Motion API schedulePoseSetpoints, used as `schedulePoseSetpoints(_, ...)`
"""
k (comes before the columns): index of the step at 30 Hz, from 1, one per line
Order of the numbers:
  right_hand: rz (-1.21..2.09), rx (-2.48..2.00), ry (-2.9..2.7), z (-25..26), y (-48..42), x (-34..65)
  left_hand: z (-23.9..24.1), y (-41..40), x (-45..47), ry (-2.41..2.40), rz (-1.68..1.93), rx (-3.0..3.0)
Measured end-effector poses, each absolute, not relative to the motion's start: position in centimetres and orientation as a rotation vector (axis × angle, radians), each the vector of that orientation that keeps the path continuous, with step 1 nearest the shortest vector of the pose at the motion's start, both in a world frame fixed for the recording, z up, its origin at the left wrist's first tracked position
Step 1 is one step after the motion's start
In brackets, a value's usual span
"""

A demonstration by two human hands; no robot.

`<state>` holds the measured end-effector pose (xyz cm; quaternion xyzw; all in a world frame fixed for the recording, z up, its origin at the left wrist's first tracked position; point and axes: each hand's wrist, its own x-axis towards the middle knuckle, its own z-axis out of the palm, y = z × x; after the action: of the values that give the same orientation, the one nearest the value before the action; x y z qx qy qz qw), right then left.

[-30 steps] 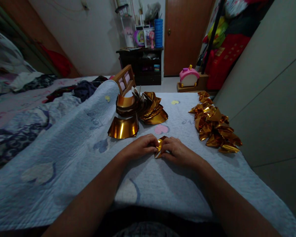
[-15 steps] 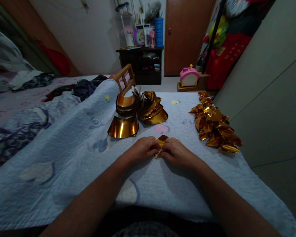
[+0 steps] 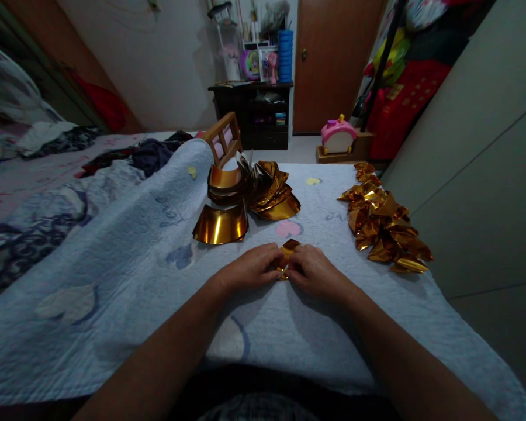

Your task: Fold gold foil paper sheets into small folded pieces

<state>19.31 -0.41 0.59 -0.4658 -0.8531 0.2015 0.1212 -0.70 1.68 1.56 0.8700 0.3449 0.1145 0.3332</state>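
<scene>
A small folded sheet of gold foil paper (image 3: 290,245) is pinched between both hands, low over the blue quilt. My left hand (image 3: 259,264) grips its left edge, thumb and fingers closed. On the right edge, my right hand (image 3: 314,269) is closed in the same way. The fingers hide much of the sheet; its dark top corner and a bright lower fold show. Beyond my hands lie curved stacks of flat gold sheets (image 3: 221,225). To the right is a heap of folded gold foil pieces (image 3: 381,225).
The quilt (image 3: 166,327) has heart prints and covers the work surface. Behind the stacks stands a small wooden rail (image 3: 222,139). A pink toy (image 3: 338,137) sits past the far edge. Clothes (image 3: 153,155) lie on the bed at left; a pale cabinet (image 3: 482,193) rises at right.
The lower part of the foil sheet has been folded inward a little between the thumbs. Both hands stay in nearly the same place. The view has shifted slightly.
</scene>
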Motion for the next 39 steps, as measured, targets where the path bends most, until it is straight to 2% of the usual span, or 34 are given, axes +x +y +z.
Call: schedulePoseSetpoints(39,0.527,-1.548,-2.478,1.03,-0.94,18.47,1.44,1.65,-0.43,0.905,0.278,2.287)
